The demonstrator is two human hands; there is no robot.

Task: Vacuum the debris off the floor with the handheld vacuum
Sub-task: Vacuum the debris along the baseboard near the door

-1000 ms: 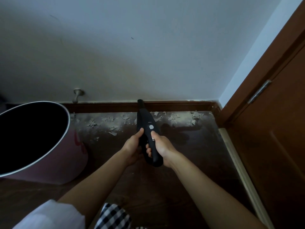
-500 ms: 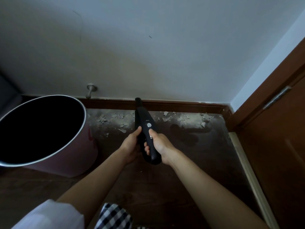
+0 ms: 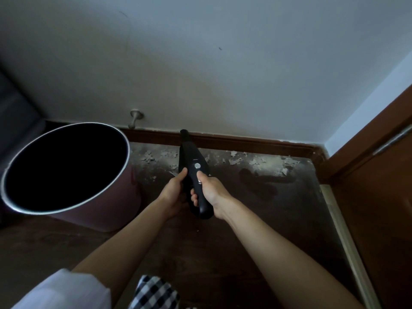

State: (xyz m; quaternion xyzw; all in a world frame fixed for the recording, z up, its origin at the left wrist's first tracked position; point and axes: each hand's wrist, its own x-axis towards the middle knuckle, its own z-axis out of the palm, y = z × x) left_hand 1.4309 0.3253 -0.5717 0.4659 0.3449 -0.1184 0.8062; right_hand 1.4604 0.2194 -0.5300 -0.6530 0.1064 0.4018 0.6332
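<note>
Both hands (image 3: pixel 174 192) (image 3: pixel 209 190) still grip the vacuum (image 3: pixel 194 166), fingers curled, nozzle now nearer the baseboard (image 3: pixel 245 141).

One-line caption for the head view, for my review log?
Both hands, left and right, grip a black handheld vacuum aimed at pale debris flakes along the baseboard, beside a pink bin.

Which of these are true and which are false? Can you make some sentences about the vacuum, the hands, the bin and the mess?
1. Both hands hold the black handheld vacuum. True: the right hand grips the handle, the left hand grips its side.
2. The debris lies along the baseboard. True.
3. The pink bin stands right of the vacuum. False: it stands to the left.
4. The vacuum points at the wooden door. False: its nozzle points toward the wall ahead.
5. The bin lies tipped over. False: it stands upright, open at the top.
</note>
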